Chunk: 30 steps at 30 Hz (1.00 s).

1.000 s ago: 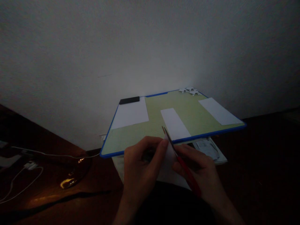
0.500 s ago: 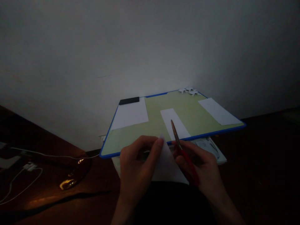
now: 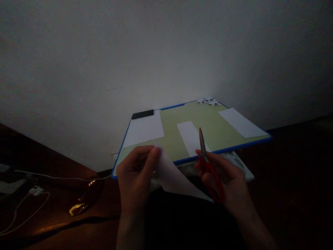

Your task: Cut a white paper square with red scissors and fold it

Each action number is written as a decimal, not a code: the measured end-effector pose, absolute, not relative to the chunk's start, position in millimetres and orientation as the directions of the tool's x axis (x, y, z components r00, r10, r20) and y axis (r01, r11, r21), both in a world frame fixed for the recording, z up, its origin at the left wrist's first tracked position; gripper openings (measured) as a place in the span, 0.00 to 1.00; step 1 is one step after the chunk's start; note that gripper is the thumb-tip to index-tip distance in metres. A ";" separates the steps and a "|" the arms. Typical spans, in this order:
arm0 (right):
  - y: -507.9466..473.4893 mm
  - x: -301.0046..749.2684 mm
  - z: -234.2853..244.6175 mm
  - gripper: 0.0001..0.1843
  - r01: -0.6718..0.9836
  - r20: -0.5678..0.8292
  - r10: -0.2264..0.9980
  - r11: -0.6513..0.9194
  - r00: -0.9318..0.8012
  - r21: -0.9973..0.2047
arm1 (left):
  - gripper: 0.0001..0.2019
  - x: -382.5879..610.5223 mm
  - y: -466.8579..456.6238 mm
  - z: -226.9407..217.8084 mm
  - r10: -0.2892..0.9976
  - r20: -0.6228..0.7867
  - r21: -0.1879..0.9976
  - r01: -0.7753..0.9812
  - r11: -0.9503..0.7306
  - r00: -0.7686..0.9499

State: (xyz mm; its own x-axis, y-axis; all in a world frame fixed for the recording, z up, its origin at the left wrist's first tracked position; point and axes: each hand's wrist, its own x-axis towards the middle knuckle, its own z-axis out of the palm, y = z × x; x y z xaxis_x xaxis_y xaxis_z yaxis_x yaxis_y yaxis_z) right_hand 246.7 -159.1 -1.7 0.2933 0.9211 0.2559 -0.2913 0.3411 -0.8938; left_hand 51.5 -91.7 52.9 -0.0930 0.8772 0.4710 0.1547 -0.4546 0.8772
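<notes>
Pinched between the thumb and fingers of my left hand [image 3: 137,170] is one end of a white paper strip [image 3: 171,173]. The strip slants down to the right, its lower end reaching close to the scissors' handles. My right hand [image 3: 223,173] grips a pair of red-handled scissors [image 3: 212,173], blades together and pointing up. Behind the blades, a second white paper strip [image 3: 186,135] lies on the green board with a blue rim [image 3: 171,121]. Both hands are in front of the board's near edge.
A large white sheet [image 3: 145,128] lies on the board's left, with a black phone [image 3: 143,114] at its top edge. Several small folded paper pieces [image 3: 209,101] sit at the far right corner, another paper [image 3: 241,123] nearer. White cables [image 3: 65,177] run at left.
My left hand has moved left with the paper strip, which now stretches diagonally towards the right. The scissors have shifted slightly right and stand more upright.
</notes>
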 end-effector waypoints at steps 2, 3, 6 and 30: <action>-159.0 251.5 -2.0 0.24 -0.262 0.257 0.918 0.340 0.303 -0.903 | 0.07 50.4 -89.0 55.2 0.859 0.496 0.863 0.179 -0.472 -0.129; -158.7 254.5 -2.7 0.24 -0.237 0.259 0.918 0.335 0.301 -0.912 | 0.07 50.1 -88.0 56.6 0.851 0.505 0.858 0.184 -0.479 -0.145; -157.0 263.8 -6.7 0.24 -0.181 0.273 0.936 0.314 0.222 -0.932 | 0.07 50.2 -86.4 60.4 0.851 0.494 0.868 0.160 -0.471 -0.178; -152.1 264.9 -19.4 0.24 -0.202 0.244 0.954 0.277 0.176 -0.939 | 0.13 41.0 -68.2 57.0 0.797 0.419 0.907 0.247 -0.342 -0.436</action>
State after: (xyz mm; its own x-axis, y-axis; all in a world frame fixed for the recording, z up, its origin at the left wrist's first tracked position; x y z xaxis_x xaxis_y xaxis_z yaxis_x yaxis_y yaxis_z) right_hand 264.9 -152.1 -19.4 0.1760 0.9538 0.2436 -0.2023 0.2772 -0.9393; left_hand 41.0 -68.2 57.0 -0.4358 0.7967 0.4188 0.2469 -0.3416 0.9068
